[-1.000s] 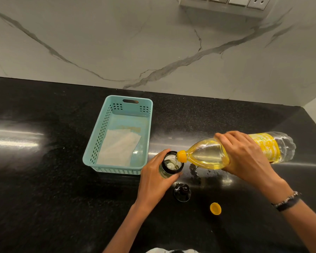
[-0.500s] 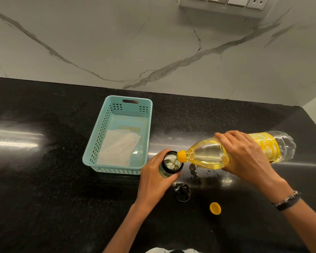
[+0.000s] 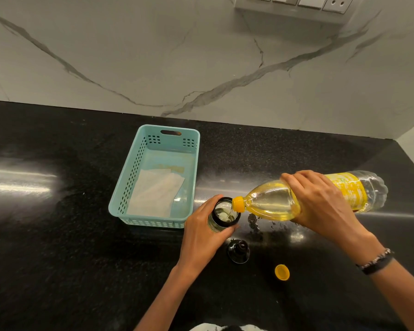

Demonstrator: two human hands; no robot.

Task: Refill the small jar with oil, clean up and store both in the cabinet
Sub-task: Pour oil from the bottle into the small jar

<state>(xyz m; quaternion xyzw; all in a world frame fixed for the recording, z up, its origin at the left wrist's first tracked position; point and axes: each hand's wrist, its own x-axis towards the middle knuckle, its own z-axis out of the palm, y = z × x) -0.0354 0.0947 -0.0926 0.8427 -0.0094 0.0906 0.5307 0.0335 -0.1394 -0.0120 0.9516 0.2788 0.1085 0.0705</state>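
A small glass jar (image 3: 224,212) with a black rim stands open on the black counter, and my left hand (image 3: 204,231) grips its side. My right hand (image 3: 320,204) holds a clear plastic oil bottle (image 3: 273,204) tipped almost flat, its yellow neck over the jar's mouth. Oil runs from the bottle into the jar. The jar's black lid (image 3: 238,250) lies on the counter just in front of the jar. The bottle's yellow cap (image 3: 282,272) lies a little further right and nearer to me.
A teal plastic basket (image 3: 139,163) with a folded white paper towel (image 3: 154,193) in it sits left of the jar. Small oil drops (image 3: 255,223) shine on the counter under the bottle. A marble wall with a switch panel (image 3: 294,2) rises behind the counter.
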